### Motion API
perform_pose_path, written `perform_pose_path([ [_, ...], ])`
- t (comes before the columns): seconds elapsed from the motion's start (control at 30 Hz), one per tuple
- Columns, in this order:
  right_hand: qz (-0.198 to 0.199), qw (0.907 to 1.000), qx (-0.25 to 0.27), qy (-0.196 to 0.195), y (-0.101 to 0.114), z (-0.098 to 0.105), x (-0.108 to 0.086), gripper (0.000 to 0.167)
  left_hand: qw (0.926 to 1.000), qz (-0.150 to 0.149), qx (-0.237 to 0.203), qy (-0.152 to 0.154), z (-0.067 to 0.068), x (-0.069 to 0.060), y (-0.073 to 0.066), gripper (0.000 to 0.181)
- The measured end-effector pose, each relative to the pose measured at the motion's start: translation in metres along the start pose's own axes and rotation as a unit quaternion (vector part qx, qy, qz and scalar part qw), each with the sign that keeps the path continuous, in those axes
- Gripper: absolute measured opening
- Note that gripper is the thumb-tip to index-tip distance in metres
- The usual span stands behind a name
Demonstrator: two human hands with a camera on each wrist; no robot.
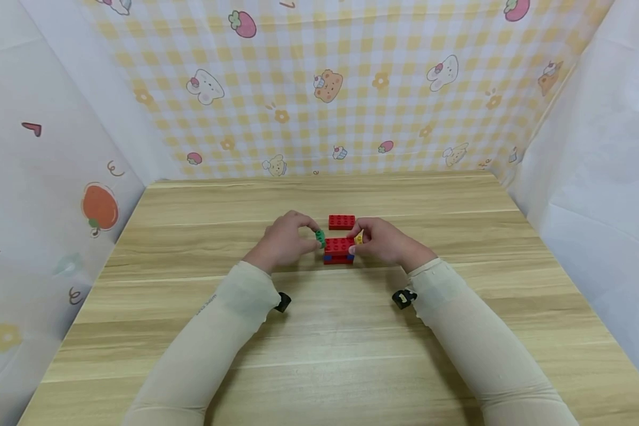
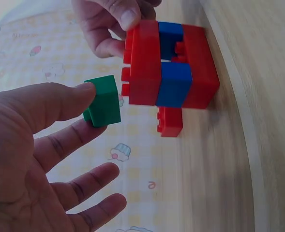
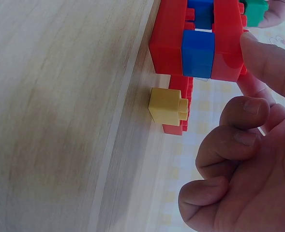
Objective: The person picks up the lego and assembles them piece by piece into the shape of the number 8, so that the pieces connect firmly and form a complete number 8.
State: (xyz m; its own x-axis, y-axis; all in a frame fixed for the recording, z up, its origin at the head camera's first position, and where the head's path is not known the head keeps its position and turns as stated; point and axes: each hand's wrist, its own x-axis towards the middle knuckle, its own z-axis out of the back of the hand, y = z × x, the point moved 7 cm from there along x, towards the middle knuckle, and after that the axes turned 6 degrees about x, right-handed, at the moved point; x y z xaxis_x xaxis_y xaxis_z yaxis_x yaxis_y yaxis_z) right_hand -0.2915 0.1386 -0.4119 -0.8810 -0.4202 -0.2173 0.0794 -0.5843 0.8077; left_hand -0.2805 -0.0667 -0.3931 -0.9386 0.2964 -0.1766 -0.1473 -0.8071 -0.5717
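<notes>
Between the thumb and index finger of my left hand (image 1: 287, 241) is a small green brick (image 2: 103, 100), just left of a stacked build; its other fingers are spread. The build has an upper red brick (image 1: 339, 245), two blue bricks (image 2: 175, 84) with a gap between them, and a lower red brick (image 2: 200, 67) on the table. My right hand (image 1: 386, 241) pinches the upper red brick's right end with thumb and index finger, its remaining fingers curled. A small yellow brick (image 3: 165, 105) stands near that hand, partly hidden in the head view.
Behind the build lies a separate red brick (image 1: 342, 222) on the wooden table (image 1: 319, 355). A checked cloth (image 1: 298, 71) hangs along the table's back edge, and white cloth sides (image 1: 607, 148) flank it. Black straps sit at both wrists.
</notes>
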Motion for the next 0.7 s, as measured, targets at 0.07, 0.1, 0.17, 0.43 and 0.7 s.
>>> perform_pose_path([
  [0.07, 0.000, 1.0000, -0.001, 0.000, -0.0002, -0.0001, 0.0000, 0.020, 1.0000, -0.001, -0.001, 0.002, -0.0010, 0.0000, -0.0023, 0.028],
  [0.1, 0.000, 1.0000, -0.001, 0.000, -0.0003, -0.0001, 0.0000, 0.020, 1.0000, -0.002, 0.000, 0.002, -0.0015, 0.0001, -0.0031, 0.029],
  [0.17, -0.001, 1.0000, -0.001, 0.000, -0.0004, -0.0003, -0.0001, 0.020, 1.0000, -0.002, 0.003, 0.002, -0.0026, 0.0003, -0.0044, 0.029],
  [0.43, -0.004, 1.0000, 0.001, 0.002, -0.0006, -0.0003, -0.0004, 0.020, 1.0000, 0.002, 0.003, 0.003, -0.0072, 0.0032, -0.0060, 0.028],
  [0.7, -0.008, 1.0000, 0.003, 0.004, -0.0006, 0.0000, -0.0005, 0.021, 1.0000, 0.004, 0.002, 0.006, -0.0088, 0.0041, -0.0091, 0.029],
])
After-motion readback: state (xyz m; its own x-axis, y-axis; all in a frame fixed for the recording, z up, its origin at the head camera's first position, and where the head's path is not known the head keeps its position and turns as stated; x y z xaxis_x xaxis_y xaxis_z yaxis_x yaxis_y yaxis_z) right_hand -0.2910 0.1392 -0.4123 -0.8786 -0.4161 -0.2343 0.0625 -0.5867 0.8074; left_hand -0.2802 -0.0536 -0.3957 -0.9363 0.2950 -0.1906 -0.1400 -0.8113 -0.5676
